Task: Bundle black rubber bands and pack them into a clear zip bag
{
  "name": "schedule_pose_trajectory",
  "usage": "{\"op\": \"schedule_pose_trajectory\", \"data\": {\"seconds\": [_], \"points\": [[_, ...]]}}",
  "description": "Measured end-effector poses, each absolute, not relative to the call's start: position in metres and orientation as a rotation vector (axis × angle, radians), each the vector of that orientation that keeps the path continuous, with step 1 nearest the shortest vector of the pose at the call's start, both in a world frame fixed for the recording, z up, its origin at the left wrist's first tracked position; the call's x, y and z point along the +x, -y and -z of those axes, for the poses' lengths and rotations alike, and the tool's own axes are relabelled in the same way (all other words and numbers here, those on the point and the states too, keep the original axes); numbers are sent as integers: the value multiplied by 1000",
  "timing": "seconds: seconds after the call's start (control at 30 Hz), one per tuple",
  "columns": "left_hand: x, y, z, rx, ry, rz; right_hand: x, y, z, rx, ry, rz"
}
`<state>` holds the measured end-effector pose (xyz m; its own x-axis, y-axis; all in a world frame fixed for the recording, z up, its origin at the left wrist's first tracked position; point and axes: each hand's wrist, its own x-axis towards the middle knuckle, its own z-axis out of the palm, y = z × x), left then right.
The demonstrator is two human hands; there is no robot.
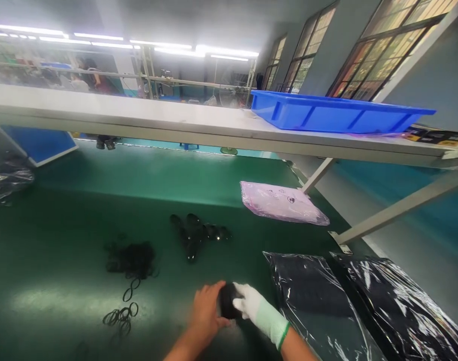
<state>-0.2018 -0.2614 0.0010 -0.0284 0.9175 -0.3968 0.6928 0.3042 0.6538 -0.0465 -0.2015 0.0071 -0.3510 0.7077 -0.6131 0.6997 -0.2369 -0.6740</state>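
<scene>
Cupping a black piece (228, 301) from its left side, the left hand (205, 311) is bare and slants forward, its forearm rising from below. Its fingers curl toward the far edge, close together, while the thumb reaches along the near edge, so the piece is pinched between them. The white-gloved right hand (253, 305) meets it from the opposite side, wrist angled inward, fingers bent against the piece's right face; I cannot tell how that thumb lies. So the piece sits right between both sets of fingers, over the green table (169, 311); whether it touches the surface, I cannot make out. Left of the bare fingers lie loose rings (121, 315), with a dark heap (135, 258) beyond them. Ahead of the fingertips, slightly left, are shiny black parts (193, 235); farther ahead and right is a pink bag (281, 203). Near the gloved fingers, to their right, lies a black-filled bag (313, 288).
</scene>
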Motion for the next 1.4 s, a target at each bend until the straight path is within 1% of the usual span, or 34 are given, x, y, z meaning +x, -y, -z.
{"op": "schedule_pose_trajectory", "data": {"seconds": [0.17,0.27,0.33,0.43,0.5,0.63,0.73,0.87,0.9,0.97,1.07,1.13,1.2,1.33,1.4], "points": [[-198,264,10,1494,-1771,-374,-57,209,-15,-1792,2048,-1536],[-208,258,5,1532,-1703,-316,-67,214,-21,-1879,2042,-1435],[-224,244,-4,1518,-1860,-322,-72,216,-27,-1954,2020,-1427],[-253,210,-15,1347,-2375,-292,-74,217,-35,-1997,2017,-1454],[-268,190,-19,1298,-2464,-218,-73,217,-36,-2037,2013,-1463],[-274,189,-24,1609,-2271,-191,-69,217,-18,-2036,1843,-1460],[-268,223,-23,1930,-2034,-169,-66,217,-2,-1940,1719,-1474],[-267,274,-13,2245,-1660,-19,-67,218,4,-1906,1659,-1481],[-267,282,-11,2240,-1638,16,-67,219,4,-1901,1648,-1479],[-262,288,-10,2054,-1779,28,-68,220,2,-1898,1632,-1476],[-242,281,-14,1661,-2046,5,-68,221,0,-1886,1627,-1467],[-227,273,-17,1559,-2086,20,-67,221,-2,-1874,1628,-1464],[-219,269,-17,1561,-2038,-49,-66,221,-3,-1858,1630,-1472],[-221,274,-7,1490,-1782,-405,-63,219,-4,-1773,1651,-1522],[-223,278,0,1422,-1716,-475,-62,218,-3,-1736,1664,-1542]]}}
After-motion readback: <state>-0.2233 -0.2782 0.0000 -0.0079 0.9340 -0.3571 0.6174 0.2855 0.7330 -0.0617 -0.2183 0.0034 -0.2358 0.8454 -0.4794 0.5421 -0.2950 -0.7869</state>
